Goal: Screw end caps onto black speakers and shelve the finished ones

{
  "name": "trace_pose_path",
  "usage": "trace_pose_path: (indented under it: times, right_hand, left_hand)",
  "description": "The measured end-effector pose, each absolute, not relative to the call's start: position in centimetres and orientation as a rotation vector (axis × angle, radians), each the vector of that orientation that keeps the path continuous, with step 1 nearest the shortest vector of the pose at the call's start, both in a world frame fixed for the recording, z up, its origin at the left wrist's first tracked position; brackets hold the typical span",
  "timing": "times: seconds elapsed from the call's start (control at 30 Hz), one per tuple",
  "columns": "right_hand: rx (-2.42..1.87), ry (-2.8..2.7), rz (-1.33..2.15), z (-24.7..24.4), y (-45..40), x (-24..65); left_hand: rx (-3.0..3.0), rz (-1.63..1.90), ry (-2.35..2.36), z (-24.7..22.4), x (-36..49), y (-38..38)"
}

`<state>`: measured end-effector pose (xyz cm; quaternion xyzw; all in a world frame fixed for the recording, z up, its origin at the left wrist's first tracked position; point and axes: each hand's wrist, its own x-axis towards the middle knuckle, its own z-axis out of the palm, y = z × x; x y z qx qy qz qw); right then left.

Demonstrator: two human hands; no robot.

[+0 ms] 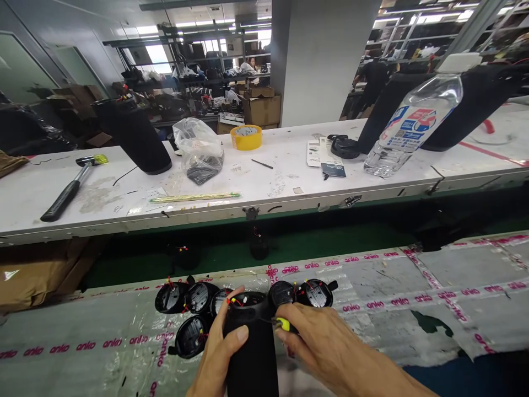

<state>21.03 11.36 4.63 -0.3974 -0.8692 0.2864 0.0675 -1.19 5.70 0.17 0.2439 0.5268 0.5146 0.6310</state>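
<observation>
A black fabric-covered cylinder (252, 353) stands at the bottom centre, its open top showing small red, yellow and white connectors. Wrapped round its left side is my left hand (221, 350), thumb on the front. My right hand (314, 336) grips a small tool with a yellow-green and black handle (283, 324), whose front end is at the cylinder's upper right edge. Round black caps with wires lie around the cylinder, such as one on the lower left (190, 335) and one on the right (317, 293).
Behind is a white bench (281, 182) with a hammer (66, 196), yellow tape roll (246, 137), plastic bag (200, 151), water bottle (417, 118) and more black cylinders (134, 135). A plastic-covered surface (372, 281) lies below. A person is in the far background.
</observation>
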Motion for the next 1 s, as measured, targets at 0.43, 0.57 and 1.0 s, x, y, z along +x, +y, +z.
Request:
trace_pose_path:
  times: [0.43, 0.57, 1.0]
  right_hand:
    - [-0.923, -2.838, 0.198, 4.0, 11.8, 20.8]
    - [-0.929, -2.851, 0.159, 4.0, 11.7, 20.8]
    - [-0.917, -2.881, 0.159, 4.1, 11.6, 20.8]
  left_hand:
    - [0.489, 1.214, 1.103, 0.3, -1.0, 5.3]
    - [0.526, 1.197, 1.135, 0.7, -1.0, 5.3]
    - [0.663, 1.165, 1.235, 0.8, -0.9, 5.5]
